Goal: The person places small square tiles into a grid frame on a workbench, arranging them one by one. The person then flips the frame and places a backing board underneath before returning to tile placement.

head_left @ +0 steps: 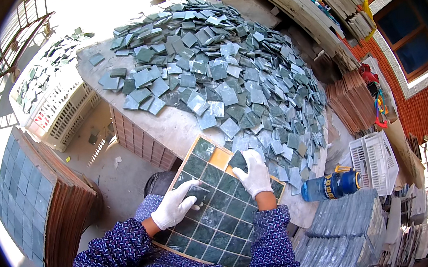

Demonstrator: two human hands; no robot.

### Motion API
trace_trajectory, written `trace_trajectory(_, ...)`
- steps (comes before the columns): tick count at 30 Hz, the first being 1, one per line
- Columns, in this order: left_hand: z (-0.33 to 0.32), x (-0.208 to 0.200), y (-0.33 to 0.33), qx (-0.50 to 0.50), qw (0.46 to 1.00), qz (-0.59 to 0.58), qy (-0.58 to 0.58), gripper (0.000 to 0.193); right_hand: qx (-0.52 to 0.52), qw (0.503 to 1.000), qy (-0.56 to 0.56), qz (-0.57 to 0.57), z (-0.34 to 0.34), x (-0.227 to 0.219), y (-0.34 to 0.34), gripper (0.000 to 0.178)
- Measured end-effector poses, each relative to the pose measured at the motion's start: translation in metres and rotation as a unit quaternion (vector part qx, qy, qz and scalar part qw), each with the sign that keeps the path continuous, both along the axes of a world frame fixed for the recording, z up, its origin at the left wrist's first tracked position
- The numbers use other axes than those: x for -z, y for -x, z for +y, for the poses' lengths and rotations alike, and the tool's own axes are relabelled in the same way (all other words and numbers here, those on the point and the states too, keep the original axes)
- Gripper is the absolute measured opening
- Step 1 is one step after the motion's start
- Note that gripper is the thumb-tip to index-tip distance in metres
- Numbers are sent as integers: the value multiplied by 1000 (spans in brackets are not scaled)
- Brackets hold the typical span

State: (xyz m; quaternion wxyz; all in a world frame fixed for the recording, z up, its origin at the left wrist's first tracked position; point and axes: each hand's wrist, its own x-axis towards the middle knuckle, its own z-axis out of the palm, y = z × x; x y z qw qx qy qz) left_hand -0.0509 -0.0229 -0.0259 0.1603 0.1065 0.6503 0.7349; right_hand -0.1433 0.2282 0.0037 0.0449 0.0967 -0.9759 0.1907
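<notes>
At the far left a stack of finished tile sheets (25, 210) is leaning on edge, its blue-green squares facing outward, and just above it a white slatted crate (58, 107) is sitting on the ground with loose tile pieces lying in it. Moving inward, the person's left hand (174, 206), gloved in white, is lying on the left part of a gridded setting tray (220, 157), its fingers curling down onto a dark green tile (198, 193) that is already sitting in the grid; whether it is gripping that tile or only pressing it is not clear. The tray is resting on the near edge of a concrete slab table (170, 128), most of its cells filled and one yellow cell near the top showing bare. The right hand (254, 174), also gloved, is pinching a single green tile (237, 161) at its fingertips, just beside that bare cell. Beyond both hands a big heap of loose green tiles (227, 68) is spreading across the table. Farther right a blue plastic bottle (330, 186) is lying on its side at the table's edge, with a white basket (375, 162) near it.
</notes>
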Motion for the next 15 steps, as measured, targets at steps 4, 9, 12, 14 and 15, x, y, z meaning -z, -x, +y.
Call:
trace_trajectory(4,3,-2,0,6,999,29,42,39,16,1000,21,-3,8,-3,-7,44)
trace_trajectory(9,4,-12,2,24,991,52,118,40,-60,998,-27,-21,3,-6,0,45)
trace_trajectory(12,0,-6,-2,13,994,32,102,39,1,988,-131,-86,-24,-27,-1,47)
trace_trajectory(14,1,-11,-3,7,995,34,93,38,41,986,-144,-76,-21,-23,-5,45)
trace_trajectory(15,0,-10,-3,6,994,43,97,38,61,984,-150,-72,-19,-20,-7,44)
